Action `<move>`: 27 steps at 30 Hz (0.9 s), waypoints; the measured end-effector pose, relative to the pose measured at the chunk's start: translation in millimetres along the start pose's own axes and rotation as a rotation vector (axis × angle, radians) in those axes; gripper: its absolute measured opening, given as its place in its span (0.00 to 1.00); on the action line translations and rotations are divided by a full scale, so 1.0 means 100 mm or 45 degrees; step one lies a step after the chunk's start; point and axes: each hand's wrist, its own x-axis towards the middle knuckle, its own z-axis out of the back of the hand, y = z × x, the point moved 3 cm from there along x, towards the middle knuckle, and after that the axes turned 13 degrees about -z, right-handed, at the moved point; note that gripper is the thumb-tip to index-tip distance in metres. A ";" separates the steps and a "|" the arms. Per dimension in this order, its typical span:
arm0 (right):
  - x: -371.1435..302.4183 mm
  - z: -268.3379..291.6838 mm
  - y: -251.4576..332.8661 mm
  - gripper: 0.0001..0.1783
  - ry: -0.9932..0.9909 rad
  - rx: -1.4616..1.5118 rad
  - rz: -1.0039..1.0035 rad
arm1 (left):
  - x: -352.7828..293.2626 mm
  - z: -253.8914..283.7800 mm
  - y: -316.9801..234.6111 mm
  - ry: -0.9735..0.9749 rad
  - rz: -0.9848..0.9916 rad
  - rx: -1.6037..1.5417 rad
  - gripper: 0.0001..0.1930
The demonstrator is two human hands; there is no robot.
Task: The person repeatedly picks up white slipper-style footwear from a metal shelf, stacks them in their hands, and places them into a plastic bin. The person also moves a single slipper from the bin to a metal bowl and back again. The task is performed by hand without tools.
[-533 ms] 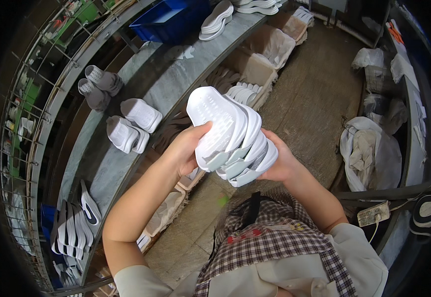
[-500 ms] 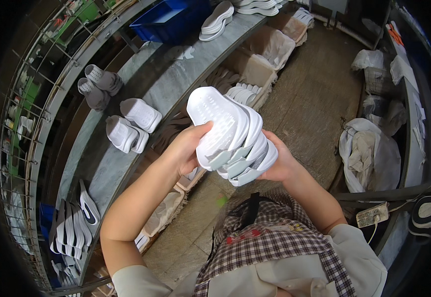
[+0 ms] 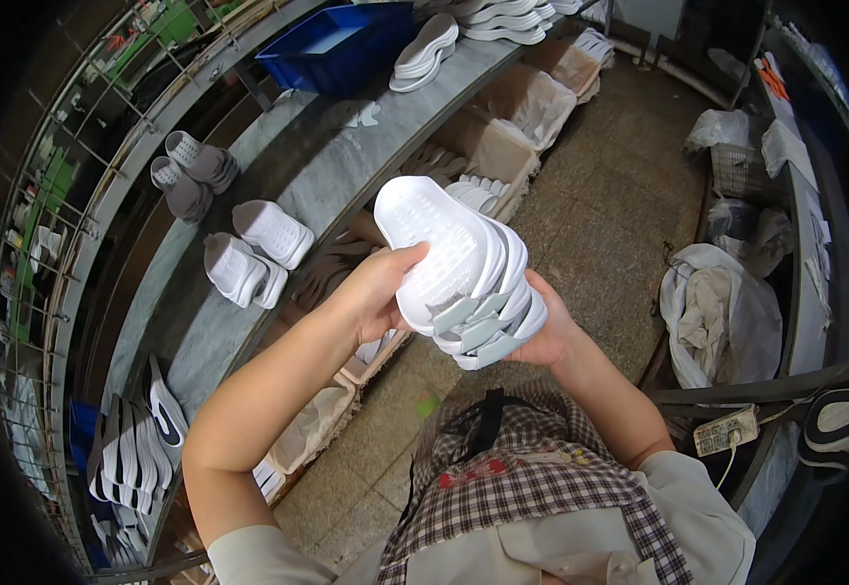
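Between my two hands is a stack of several white shoe soles [image 3: 444,239], held tilted in front of my apron. The top sole shows its inner face, dotted with small hollows, and pale grey-green pads stick out along the near side of the stack. My left hand [image 3: 385,292] is closed round the left side, its thumb lying on the top sole. At the lower right, my right hand [image 3: 553,331] grips the stack from the outer side; most of its fingers are hidden behind the soles.
A long grey bench [image 3: 332,161] curves along the left, bearing white soles [image 3: 273,234], grey-and-white soles [image 3: 191,171] and a blue bin [image 3: 337,44]. Lined crates [image 3: 491,156] stand beneath it. A white sack [image 3: 717,312] and a power strip [image 3: 727,431] are at right.
The stack and both hands have shifted slightly right and down in the picture, and the view has moved a little. Both hands keep their hold on the soles.
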 end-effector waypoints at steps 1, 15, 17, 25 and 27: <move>0.00 0.00 0.00 0.29 0.002 0.004 0.002 | -0.01 0.00 0.00 -0.021 0.024 -0.006 0.23; -0.04 -0.07 -0.03 0.29 -0.009 -0.075 0.054 | -0.08 0.02 0.02 0.025 -0.025 -0.060 0.24; -0.04 -0.06 -0.03 0.29 -0.011 -0.095 0.062 | -0.09 0.03 0.02 0.033 -0.028 -0.068 0.24; -0.07 -0.07 -0.04 0.29 -0.109 -0.122 0.034 | -0.09 0.10 0.09 0.051 -0.013 -0.207 0.25; -0.09 -0.10 -0.04 0.29 -0.050 -0.131 0.061 | -0.09 0.13 0.13 0.080 -0.032 -0.269 0.25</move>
